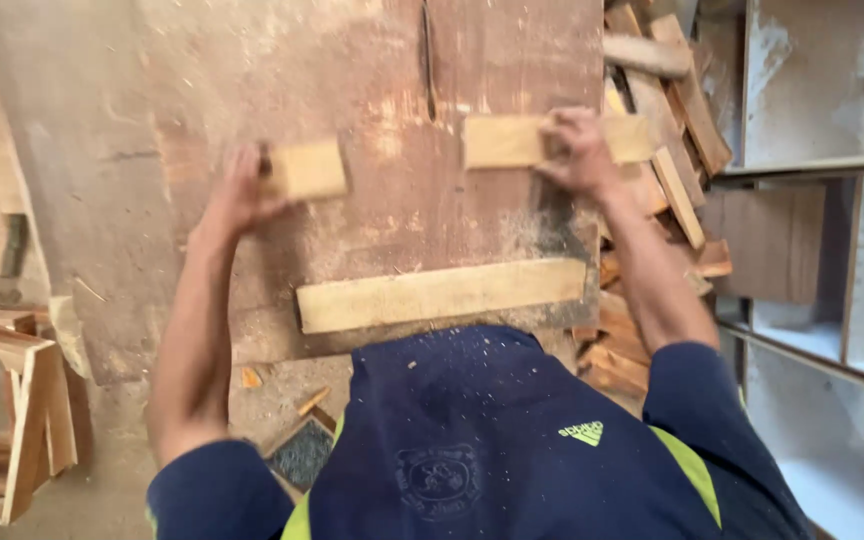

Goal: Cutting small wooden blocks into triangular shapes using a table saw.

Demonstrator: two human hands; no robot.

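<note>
Sawdusty table, hands gripping wood blocks

long board: lying flat on the near edge of the table, all by itself
table top: sitting in the middle, brown, worn and dusty
slot: running as a thin dark line at the far end of the table
scrap wood pile: leaning and lying in a heap at the right
white shelves: standing at the far right
wooden frame: standing at the near left
</note>
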